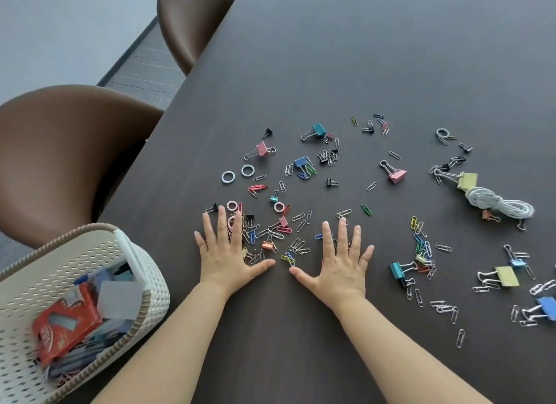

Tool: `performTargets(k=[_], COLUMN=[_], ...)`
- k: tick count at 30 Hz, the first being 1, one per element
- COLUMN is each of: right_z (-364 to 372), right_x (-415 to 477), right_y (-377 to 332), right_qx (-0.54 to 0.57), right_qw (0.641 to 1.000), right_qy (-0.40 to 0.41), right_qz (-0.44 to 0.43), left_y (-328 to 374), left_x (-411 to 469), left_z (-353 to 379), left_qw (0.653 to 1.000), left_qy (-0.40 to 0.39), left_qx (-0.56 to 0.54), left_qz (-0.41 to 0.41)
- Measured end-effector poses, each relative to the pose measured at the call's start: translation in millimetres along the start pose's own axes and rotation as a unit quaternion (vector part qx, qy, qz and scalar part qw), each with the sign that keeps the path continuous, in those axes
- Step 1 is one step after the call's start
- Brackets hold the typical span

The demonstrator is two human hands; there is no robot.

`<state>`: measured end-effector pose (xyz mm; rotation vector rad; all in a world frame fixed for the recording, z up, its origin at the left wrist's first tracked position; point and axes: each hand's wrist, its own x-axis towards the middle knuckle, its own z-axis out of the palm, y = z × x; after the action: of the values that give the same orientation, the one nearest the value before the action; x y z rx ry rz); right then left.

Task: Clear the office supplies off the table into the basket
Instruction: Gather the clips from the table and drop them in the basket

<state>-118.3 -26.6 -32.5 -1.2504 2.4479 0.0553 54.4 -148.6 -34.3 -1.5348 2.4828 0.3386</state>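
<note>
Nearest to the person, at the left table edge, sits the cream perforated plastic basket with a rope-look rim (141, 307), tilted towards the camera and cut off by the frame. It is part-filled already: a red torn cardboard packet (64, 322), a pale grey card (118, 301) and blurred blue bits I can't identify.

Now the hands. The left hand (224, 253) and right hand (340, 260) lie palms down on the dark wood-grain table (331, 57), fingers splayed wide and gripping nothing, thumbs nearly meeting. That looks like a corralling pose, set to rake the loose scatter into one heap rather than pick piece by piece. The left fingertips cover part of the cluster of silver and coloured wire paper clips (270, 232), so what lies beneath them is hidden.

Further out the spread is thin: a pink metal binder clip (397, 175), a teal binder clip (319, 130), two white plastic rings (237, 173), and to the right a coiled grey-white cord (499, 203) beside a yellow binder clip (467, 181). More clips run off the right edge, count unknowable.

Beyond, two brown leather chair backs (69, 151) are tucked in.
</note>
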Motion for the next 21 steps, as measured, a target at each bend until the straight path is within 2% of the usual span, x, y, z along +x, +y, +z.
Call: performTargets(k=[3, 12, 17, 21], right_z=[-7, -35, -54, -65], right_x=[22, 99, 147, 177], right_y=[-6, -14, -11, -13], right_qx=[0.003, 0.009, -0.026, -0.046], right_qw=[1.0, 1.0, 0.998, 0.991], right_qy=[0.006, 0.023, 0.037, 0.033], right_qz=[0.009, 0.013, -0.037, -0.119], left_y=[3, 27, 35, 33], left_x=[25, 99, 146, 173], left_z=[-4, -20, -36, -42], left_qw=[1.0, 0.999, 0.998, 0.996], left_qy=[0.01, 0.042, 0.05, 0.044], left_qx=[-0.003, -0.014, 0.02, 0.028], left_qz=[-0.015, 0.022, 0.027, 0.078])
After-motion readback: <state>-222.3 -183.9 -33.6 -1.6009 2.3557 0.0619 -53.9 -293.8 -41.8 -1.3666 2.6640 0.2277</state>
